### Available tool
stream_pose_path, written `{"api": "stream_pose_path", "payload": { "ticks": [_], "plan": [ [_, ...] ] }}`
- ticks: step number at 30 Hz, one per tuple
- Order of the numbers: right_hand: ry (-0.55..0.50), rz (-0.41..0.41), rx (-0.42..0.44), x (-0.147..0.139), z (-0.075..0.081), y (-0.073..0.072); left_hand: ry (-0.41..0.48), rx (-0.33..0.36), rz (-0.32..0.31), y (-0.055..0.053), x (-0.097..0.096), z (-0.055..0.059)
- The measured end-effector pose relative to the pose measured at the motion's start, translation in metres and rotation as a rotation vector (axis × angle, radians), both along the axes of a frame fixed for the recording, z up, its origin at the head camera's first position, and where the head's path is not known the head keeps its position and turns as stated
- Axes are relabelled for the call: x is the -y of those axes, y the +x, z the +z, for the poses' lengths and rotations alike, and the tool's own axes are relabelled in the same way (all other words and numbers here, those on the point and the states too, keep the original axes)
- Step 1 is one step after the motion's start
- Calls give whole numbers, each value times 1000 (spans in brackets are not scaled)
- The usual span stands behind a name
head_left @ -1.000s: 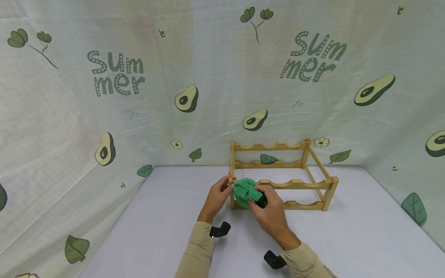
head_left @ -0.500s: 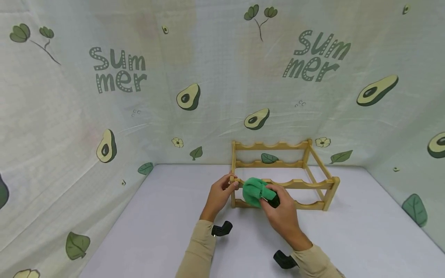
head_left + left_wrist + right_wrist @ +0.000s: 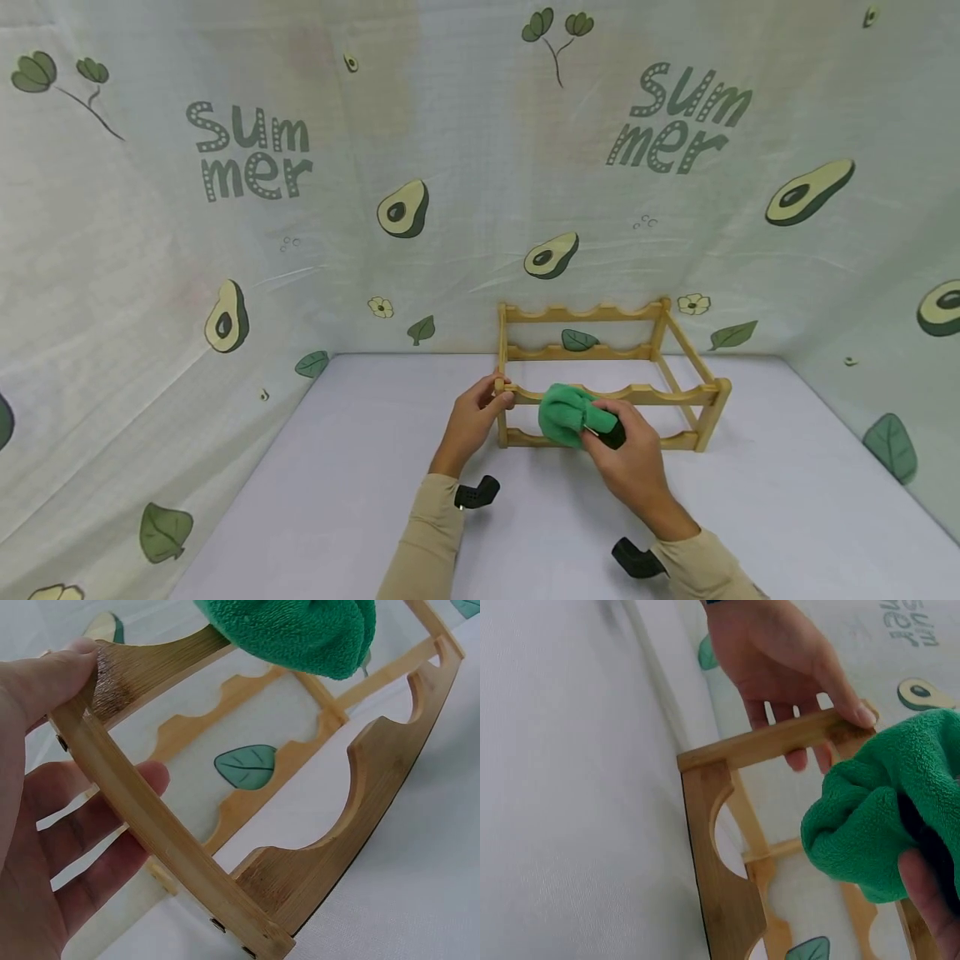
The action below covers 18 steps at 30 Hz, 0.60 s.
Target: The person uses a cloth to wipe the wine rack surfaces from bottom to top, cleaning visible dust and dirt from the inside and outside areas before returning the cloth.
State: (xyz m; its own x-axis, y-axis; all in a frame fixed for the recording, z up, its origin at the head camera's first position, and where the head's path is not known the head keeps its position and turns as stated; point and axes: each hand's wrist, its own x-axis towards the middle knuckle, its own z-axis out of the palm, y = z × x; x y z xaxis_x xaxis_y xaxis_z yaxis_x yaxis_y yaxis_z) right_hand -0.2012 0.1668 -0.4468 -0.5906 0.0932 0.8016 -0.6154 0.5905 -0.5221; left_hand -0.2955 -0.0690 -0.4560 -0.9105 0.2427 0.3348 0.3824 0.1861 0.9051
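Observation:
A wooden bottle rack (image 3: 637,395) with scalloped rails stands on the table. My left hand (image 3: 469,425) grips its near left corner post, thumb on the upper front rail and fingers behind the post. In my right hand (image 3: 632,457) is a bunched green terry cloth (image 3: 562,414) with a black piece (image 3: 928,844) at its base, pinched between thumb and fingers. The cloth overlaps the upper front rail, right of the left hand. Beside the left thumb (image 3: 67,671), in the left wrist view, the rail looks darker and shiny.
The white table (image 3: 360,467) meets a hanging cloth backdrop (image 3: 465,150) printed with avocados, leaves and lettering, close behind the rack. Black camera mounts (image 3: 637,558) stick out from both wrists.
My right hand has moved rightward along the upper front rail with the green cloth, away from the left corner. My left hand keeps its hold on the corner post, and the rack stays put.

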Motion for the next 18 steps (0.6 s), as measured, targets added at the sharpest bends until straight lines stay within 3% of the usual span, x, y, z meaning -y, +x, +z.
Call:
{"api": "stream_pose_path", "payload": {
  "ticks": [8,10,18],
  "plan": [
    [-21,-13,27,-14,1,4,-50,10,-5,20,1,29],
    [-29,-21,36,-18,0,5,-53,5,-5,23,1,32],
    [-47,-80,40,-37,-1,6,-25,8,7,1,0,2]
  ]
}}
